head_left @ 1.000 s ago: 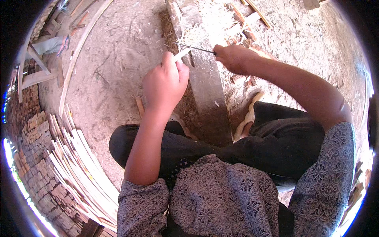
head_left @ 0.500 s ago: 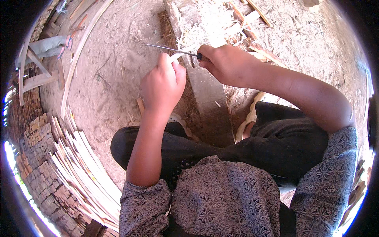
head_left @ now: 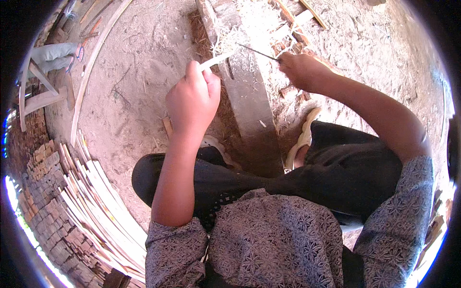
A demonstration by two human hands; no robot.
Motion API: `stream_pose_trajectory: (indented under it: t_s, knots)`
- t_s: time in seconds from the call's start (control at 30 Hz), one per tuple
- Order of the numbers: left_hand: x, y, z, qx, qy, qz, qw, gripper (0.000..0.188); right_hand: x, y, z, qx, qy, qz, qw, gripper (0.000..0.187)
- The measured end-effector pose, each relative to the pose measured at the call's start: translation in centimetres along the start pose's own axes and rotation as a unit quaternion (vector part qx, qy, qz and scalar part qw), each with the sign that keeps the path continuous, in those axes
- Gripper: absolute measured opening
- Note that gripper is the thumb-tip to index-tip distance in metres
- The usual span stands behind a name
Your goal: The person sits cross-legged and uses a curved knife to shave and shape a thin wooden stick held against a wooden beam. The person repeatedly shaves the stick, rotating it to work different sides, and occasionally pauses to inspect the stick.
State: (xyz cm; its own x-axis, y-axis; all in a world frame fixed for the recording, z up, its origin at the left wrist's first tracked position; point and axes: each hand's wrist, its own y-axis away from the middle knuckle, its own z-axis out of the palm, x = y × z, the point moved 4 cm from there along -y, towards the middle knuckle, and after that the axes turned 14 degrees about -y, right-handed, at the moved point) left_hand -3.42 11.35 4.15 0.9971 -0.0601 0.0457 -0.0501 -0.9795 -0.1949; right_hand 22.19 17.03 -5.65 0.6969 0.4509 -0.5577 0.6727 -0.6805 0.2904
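My left hand (head_left: 193,102) is closed round a pale wooden stick (head_left: 217,60), whose far part sticks out up and to the right over the plank. In my right hand (head_left: 306,72) is a knife, its handle mostly hidden by the fingers. The knife's thin dark blade (head_left: 258,51) points left and slightly up, with its tip near the stick's outer end; whether they touch I cannot tell. Both hands are held above a dark wooden plank (head_left: 252,108) that runs away from between my feet. Pale shavings (head_left: 233,38) lie on and around the plank's far part.
Wood scraps (head_left: 300,36) lie right of the plank's far end. Long pale strips (head_left: 103,197) are bundled at the left, beside stacked wood pieces (head_left: 53,211). A long curved strip (head_left: 91,67) lies on the ground, near another person's legs (head_left: 55,55) and a wooden frame (head_left: 45,101).
My right hand has moved to the right with the knife, sweeping the blade away from my left hand. More of the stick now shows. The left hand has shifted only slightly.
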Motion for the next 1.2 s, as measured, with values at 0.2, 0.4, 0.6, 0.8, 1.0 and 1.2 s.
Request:
stream_pose_trajectory:
  t_s: [0.2,0.4,0.6,0.8,1.0,1.2]
  knots:
    - [0.7,-0.2,-0.2,0.002,-0.011,0.007,1.000,0.018,-10.0,0.0,-4.6,0.063,-0.155,-0.032,0.985,0.022]
    - [1.2,-0.5,-0.8,0.007,0.008,0.001,1.000,0.015,-8.8,0.0,-4.7,0.052,-0.129,-0.029,0.990,0.023]
    - [-0.5,0.2,-0.6,0.020,0.000,-0.033,0.999,0.018,-7.1,0.2,-3.4,0.030,-0.106,0.002,0.994,0.023]
    - [-0.3,-0.1,0.2,0.014,0.006,-0.007,1.000,0.018,1.9,2.1,-0.8,-0.035,0.052,0.014,0.998,0.022]
    - [1.2,-0.7,-0.5,0.021,0.004,-0.004,1.000,0.017,-11.2,0.1,-5.7,0.092,-0.154,-0.051,0.982,0.025]
    - [1.2,-0.7,-0.2,0.030,-0.003,0.004,1.000,0.017,-6.2,-0.7,-3.6,0.034,-0.113,0.003,0.993,0.025]
